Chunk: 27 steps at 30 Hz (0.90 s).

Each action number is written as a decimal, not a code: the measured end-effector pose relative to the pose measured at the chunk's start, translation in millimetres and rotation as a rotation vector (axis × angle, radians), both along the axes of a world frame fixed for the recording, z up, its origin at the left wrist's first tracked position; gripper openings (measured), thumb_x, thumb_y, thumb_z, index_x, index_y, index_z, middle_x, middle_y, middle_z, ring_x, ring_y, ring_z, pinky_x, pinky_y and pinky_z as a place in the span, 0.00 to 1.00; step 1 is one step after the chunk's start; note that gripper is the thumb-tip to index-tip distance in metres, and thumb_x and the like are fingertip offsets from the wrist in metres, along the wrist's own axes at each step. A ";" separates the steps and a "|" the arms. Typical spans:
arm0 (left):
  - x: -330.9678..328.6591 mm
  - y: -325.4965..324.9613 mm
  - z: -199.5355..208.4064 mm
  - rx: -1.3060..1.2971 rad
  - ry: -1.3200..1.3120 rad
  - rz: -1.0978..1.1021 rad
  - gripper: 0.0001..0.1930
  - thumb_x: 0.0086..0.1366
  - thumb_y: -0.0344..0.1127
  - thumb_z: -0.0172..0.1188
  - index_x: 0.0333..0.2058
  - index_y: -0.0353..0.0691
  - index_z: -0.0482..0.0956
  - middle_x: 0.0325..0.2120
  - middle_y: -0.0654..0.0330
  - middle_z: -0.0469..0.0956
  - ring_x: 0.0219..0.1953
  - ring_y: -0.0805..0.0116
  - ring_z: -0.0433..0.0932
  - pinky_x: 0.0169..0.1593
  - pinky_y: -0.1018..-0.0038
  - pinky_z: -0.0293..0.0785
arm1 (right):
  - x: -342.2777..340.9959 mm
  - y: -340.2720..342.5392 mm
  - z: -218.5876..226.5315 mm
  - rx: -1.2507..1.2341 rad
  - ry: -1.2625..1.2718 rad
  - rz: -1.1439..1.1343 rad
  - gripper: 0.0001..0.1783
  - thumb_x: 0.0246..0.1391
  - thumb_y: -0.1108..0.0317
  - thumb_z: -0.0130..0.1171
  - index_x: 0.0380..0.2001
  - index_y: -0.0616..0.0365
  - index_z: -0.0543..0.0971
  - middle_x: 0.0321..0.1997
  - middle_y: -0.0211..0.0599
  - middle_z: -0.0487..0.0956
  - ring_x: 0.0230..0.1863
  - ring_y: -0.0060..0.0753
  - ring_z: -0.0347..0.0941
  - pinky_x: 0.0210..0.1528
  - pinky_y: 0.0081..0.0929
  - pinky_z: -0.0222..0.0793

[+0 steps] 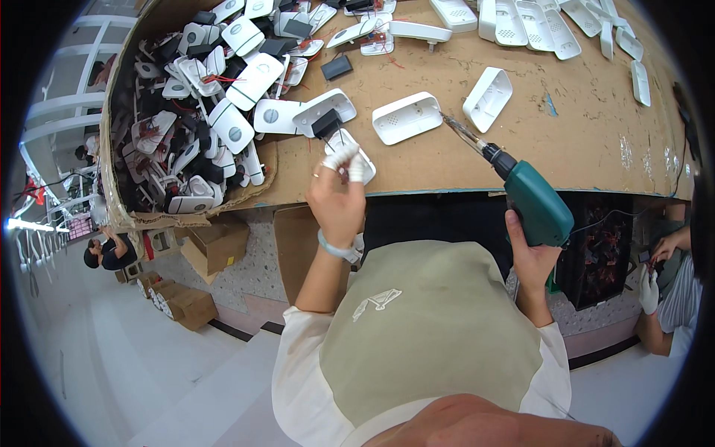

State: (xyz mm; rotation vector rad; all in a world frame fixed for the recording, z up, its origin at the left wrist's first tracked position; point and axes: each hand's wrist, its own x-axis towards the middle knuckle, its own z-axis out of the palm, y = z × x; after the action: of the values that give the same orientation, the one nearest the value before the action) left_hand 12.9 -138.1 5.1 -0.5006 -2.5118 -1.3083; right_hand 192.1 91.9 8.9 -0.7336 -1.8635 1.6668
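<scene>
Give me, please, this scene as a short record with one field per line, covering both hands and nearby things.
Left hand: touching a white case; exact grip hidden
Right hand: holding a green power screwdriver
Screwdriver tip: near a white shell
Beyond left hand: small black box
Table's left: cardboard carton heaped with white and black parts
Far right: another person's gloved hand

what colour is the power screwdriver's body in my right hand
The power screwdriver's body is teal green, clearest in the head view.
</scene>
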 end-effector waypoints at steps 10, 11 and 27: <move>-6.9 66.6 -10.8 -0.438 0.478 -0.046 0.09 0.56 0.30 0.69 0.37 0.39 0.84 0.30 0.61 0.79 0.36 0.59 0.73 0.45 0.63 0.63 | -17.1 -1.5 -13.6 0.102 -0.026 0.103 0.11 0.53 0.78 0.69 0.39 0.66 0.80 0.42 0.38 0.80 0.40 0.27 0.75 0.45 0.23 0.71; -7.9 70.7 -15.8 -0.479 0.474 -0.008 0.09 0.55 0.31 0.69 0.35 0.38 0.83 0.33 0.60 0.79 0.40 0.57 0.73 0.49 0.59 0.61 | -20.7 -2.0 -15.4 0.156 -0.025 0.100 0.11 0.52 0.77 0.70 0.38 0.66 0.80 0.41 0.40 0.80 0.39 0.32 0.76 0.44 0.25 0.71; -12.1 84.3 -27.3 -0.474 0.391 0.057 0.10 0.54 0.31 0.67 0.37 0.38 0.82 0.36 0.59 0.79 0.44 0.56 0.72 0.51 0.58 0.58 | -40.8 -1.3 -18.0 0.224 -0.014 0.162 0.11 0.52 0.77 0.69 0.38 0.65 0.80 0.39 0.45 0.79 0.38 0.40 0.77 0.44 0.28 0.73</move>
State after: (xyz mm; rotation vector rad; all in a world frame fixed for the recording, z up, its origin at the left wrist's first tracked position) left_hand 0.8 -53.9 -22.1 -0.6970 -2.4564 -0.5153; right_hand 151.3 90.6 -9.1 -0.5150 -2.1251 1.5164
